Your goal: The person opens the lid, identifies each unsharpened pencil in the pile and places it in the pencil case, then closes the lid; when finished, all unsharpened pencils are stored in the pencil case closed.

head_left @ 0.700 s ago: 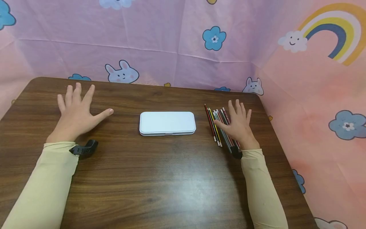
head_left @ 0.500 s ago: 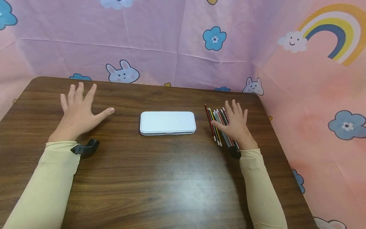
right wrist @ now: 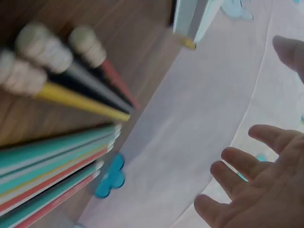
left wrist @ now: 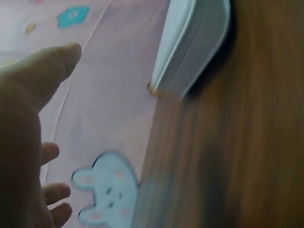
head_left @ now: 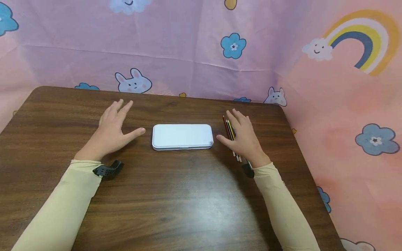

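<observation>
A white, lidded tin like a pencil case (head_left: 183,136) lies closed in the middle of the table. To its left, my left hand (head_left: 108,136) is spread with the thumb pointing at the tin, apart from it. My right hand (head_left: 243,139) hovers between the tin and the table's right side, fingers spread, holding nothing. Beneath it lie several pencils (head_left: 230,130), partly hidden by the hand in the head view. The right wrist view shows eraser-tipped pencils (right wrist: 78,92) beside a bundle of striped pencils (right wrist: 52,171). Neither hand touches anything.
The brown wood-grain table (head_left: 176,209) reaches back to a pink and purple printed cloth (head_left: 176,45). Its right edge runs close beside the right forearm. A black band (head_left: 108,169) sits on the left wrist.
My left hand has moved right, nearer the tin. The right hand has moved left over the pencils, its thumb now close to the tin. Tin and pencils stay in place.
</observation>
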The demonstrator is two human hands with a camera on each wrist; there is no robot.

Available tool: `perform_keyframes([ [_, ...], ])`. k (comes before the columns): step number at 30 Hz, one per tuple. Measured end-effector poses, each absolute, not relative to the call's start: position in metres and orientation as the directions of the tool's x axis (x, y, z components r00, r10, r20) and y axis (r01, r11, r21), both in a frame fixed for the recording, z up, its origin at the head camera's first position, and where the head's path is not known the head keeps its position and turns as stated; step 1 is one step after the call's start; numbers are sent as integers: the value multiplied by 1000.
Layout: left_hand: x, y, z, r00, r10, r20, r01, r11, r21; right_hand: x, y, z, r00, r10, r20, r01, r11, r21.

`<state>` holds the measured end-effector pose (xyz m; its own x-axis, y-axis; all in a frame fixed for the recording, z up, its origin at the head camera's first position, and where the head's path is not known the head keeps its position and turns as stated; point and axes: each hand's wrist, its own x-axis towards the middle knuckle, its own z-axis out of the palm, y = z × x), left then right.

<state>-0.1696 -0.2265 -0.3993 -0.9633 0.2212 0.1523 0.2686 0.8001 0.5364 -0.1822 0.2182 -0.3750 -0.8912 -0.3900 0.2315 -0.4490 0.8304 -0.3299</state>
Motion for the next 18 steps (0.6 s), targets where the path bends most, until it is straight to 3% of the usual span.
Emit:
perform_keyframes([
  [12, -164, -182, -422, -939, 340, 53, 305, 751, 586, -181, 160, -380, -802, -595, 50, -589, 775, -228],
  [18, -165, -173, -435, -928, 369, 53, 324, 726, 607, -186, 150, -379, -784, -618, -60, -606, 782, -147],
])
